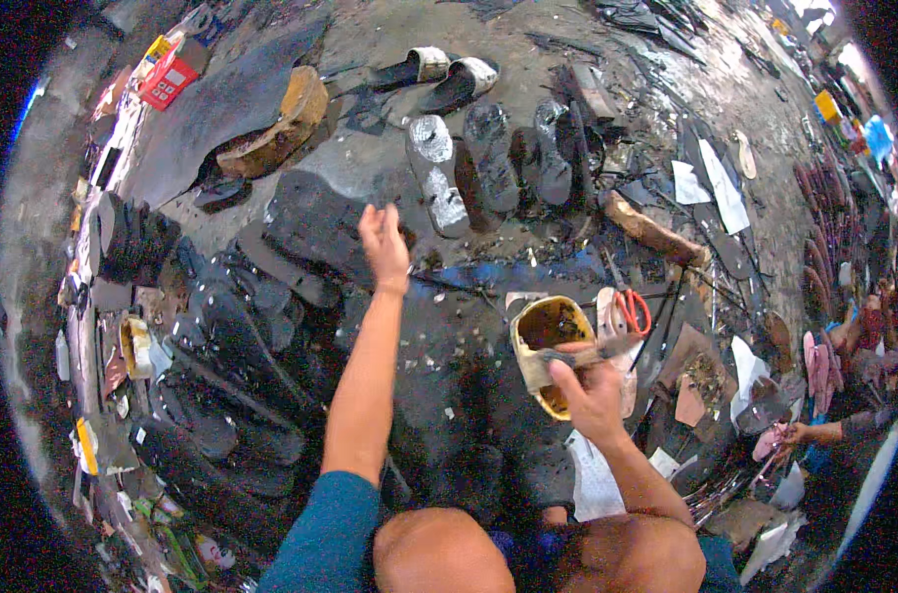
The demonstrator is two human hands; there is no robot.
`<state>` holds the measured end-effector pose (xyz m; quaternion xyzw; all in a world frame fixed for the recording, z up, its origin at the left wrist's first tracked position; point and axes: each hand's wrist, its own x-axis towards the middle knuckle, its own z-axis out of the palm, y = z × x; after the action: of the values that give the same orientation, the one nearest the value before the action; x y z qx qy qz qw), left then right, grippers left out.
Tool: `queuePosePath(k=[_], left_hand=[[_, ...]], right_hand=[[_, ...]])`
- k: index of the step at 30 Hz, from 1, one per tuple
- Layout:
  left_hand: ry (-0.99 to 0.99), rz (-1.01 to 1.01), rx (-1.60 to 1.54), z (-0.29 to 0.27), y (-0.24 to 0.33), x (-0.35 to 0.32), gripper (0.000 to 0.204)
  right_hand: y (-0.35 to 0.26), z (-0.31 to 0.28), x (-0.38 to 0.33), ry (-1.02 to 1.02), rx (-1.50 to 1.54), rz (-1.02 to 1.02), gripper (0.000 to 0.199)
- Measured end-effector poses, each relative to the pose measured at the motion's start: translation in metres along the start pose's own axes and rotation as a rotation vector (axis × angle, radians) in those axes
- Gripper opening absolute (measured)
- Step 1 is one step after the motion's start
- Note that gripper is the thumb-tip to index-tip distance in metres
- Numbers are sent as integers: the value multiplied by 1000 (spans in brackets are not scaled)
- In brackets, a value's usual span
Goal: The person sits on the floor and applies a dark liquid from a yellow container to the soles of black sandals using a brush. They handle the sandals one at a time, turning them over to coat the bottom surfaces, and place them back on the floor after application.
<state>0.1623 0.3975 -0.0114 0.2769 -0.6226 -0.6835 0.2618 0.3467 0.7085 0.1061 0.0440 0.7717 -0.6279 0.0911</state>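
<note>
My left hand (384, 249) is raised beside a large dark sole-shaped piece (320, 222), its fingers up, partly spread, with nothing visible in them. My right hand (589, 397) grips a flat brush-like tool (602, 352) with a brownish handle. It lies across the top of a cut-open yellowish container (548, 323), stained dark inside. The tool's far end is blurred, so its exact kind is unclear. Red-handled scissors (632, 312) are just right of the container. Farther off, a sole with shiny silvery patches (436, 168) lies beside dark soles (490, 158).
Black rubber pieces (241, 326) pile up at the left. Two sandals with pale straps (469, 81) sit at the back, near a curved wooden block (281, 128). Another block (654, 229) lies right of the soles. At the right edge, another person's hand (790, 435) holds a pinkish piece.
</note>
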Motion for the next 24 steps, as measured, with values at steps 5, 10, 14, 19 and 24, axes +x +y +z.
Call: queuePosePath(k=[5, 10, 14, 19, 24], left_hand=[[-841, 961, 1728, -63, 16, 3, 85], [-880, 1087, 1880, -93, 61, 22, 39], [-718, 717, 1009, -103, 164, -54, 45], [-950, 588, 809, -172, 151, -218, 39], [-1134, 144, 931, -229, 78, -290, 58]], right_hand=[[24, -65, -1, 182, -542, 3, 23], [33, -32, 27, 97, -587, -211, 23], [-19, -52, 5, 207, -455, -53, 31], [-31, -75, -41, -148, -974, 287, 36], [-30, -84, -57, -161, -881, 200, 29]])
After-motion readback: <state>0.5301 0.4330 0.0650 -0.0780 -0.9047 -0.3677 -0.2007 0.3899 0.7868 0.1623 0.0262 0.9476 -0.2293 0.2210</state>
